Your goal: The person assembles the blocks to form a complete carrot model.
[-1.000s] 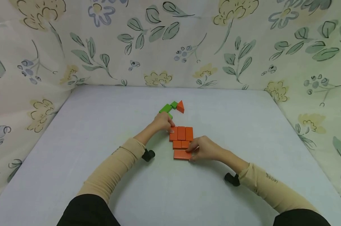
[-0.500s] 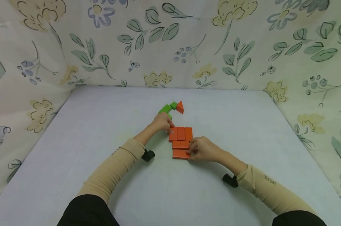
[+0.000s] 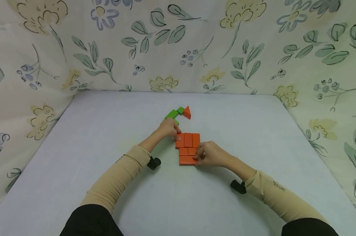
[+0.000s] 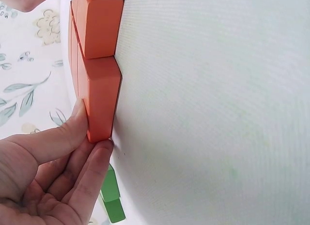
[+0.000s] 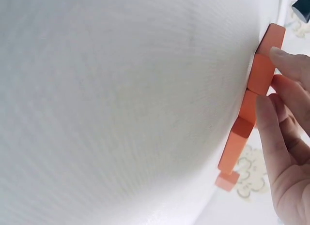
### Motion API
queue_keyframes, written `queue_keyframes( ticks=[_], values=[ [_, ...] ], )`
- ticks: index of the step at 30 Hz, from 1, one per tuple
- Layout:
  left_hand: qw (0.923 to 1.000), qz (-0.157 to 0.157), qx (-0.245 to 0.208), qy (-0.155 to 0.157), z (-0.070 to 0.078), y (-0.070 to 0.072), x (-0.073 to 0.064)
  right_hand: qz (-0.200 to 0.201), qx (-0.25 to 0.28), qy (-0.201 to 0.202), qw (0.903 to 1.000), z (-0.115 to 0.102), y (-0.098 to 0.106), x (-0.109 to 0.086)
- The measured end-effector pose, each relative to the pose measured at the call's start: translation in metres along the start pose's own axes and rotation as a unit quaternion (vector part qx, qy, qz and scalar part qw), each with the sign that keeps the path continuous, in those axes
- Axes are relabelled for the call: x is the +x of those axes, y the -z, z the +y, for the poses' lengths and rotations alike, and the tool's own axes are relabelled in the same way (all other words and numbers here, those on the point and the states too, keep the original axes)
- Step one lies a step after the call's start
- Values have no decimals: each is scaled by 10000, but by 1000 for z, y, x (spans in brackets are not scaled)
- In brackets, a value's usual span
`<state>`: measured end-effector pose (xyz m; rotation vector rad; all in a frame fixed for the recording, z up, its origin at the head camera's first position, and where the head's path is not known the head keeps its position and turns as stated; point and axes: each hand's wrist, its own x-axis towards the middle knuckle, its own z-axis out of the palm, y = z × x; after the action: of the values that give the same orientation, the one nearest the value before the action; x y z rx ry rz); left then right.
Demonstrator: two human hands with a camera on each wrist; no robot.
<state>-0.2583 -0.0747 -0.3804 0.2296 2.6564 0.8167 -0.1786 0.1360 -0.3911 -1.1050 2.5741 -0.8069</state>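
Observation:
Flat orange blocks lie together in three rows in the head view. Three upright ones form the far row, with two smaller blocks (image 3: 183, 151) below and one wide block (image 3: 186, 160) nearest the body. My left hand (image 3: 168, 127) holds the far row's left block (image 3: 179, 142), thumb on top and fingertips at its far end, as the left wrist view shows. At the right end of the wide block, my right hand (image 3: 214, 154) pinches with curled fingers. In the right wrist view its thumb touches the near block (image 5: 270, 41), and a finger touches the blocks beside it.
Beyond the left hand lie green blocks (image 3: 172, 114), one partly hidden by the fingers. A smaller green block (image 3: 180, 110) meets an orange triangular block (image 3: 187, 113). A white-covered table (image 3: 239, 124) ends at a floral cloth (image 3: 178, 49) behind and at both sides.
My right hand has shifted the wide near block slightly away from me and to the left, closing the narrow gap to the middle row. The left hand stays on its block.

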Motion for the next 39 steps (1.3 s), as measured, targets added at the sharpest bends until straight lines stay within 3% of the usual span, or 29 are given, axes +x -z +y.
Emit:
queue_keyframes(
  ticks=[4, 10, 14, 18, 25, 30, 33, 39],
  values=[
    [10000, 12, 6, 63, -1, 1, 0, -3, 168, -2, 9999, 2, 1, 1],
    [9999, 1, -44, 150, -2, 3, 0, 109, 977, -215, 9949, 10, 21, 12],
    [9998, 70, -96, 172, -1, 4, 0, 655, 1103, -1012, 9865, 23, 42, 34],
    [9998, 63, -138, 159, -1, 5, 0, 1140, 1292, -1876, 9670, 36, 53, 61],
    [9997, 10, -199, 117, -2, 4, 0, 1485, 912, -2539, 9514, 46, 51, 96],
    [9999, 39, -141, 86, 0, 4, 1, 1789, 934, -3129, 9281, 48, 50, 113],
    [9997, 14, -193, 123, 1, 4, 2, 1899, 871, -3345, 9189, 48, 47, 119],
    [9994, 43, -270, 206, 0, 1, 2, 2117, 641, -3285, 9183, 48, 41, 126]
  ],
)
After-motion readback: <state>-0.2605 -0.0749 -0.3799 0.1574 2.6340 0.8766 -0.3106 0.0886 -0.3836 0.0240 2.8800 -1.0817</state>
